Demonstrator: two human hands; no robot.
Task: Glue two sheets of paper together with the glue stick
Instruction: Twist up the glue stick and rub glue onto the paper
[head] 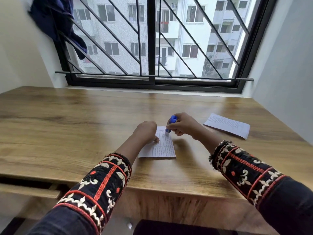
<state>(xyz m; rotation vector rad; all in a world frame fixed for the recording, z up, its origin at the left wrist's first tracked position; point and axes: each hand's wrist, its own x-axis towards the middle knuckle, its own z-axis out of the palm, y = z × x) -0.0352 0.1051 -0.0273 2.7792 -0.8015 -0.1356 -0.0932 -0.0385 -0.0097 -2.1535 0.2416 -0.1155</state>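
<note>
A small sheet of paper (162,148) with handwritten lines lies flat on the wooden table (67,129) in front of me. My left hand (145,131) presses its fingertips down on the sheet's left edge. My right hand (183,125) grips a blue glue stick (170,124), tilted, with its lower end touching the far part of that sheet. A second written sheet (227,125) lies flat further right on the table, apart from both hands.
A barred window (152,48) runs along the table's far edge. A dark blue cloth (55,22) hangs on the bars at the upper left. White walls close in both sides. The table's near edge (152,187) runs below my forearms.
</note>
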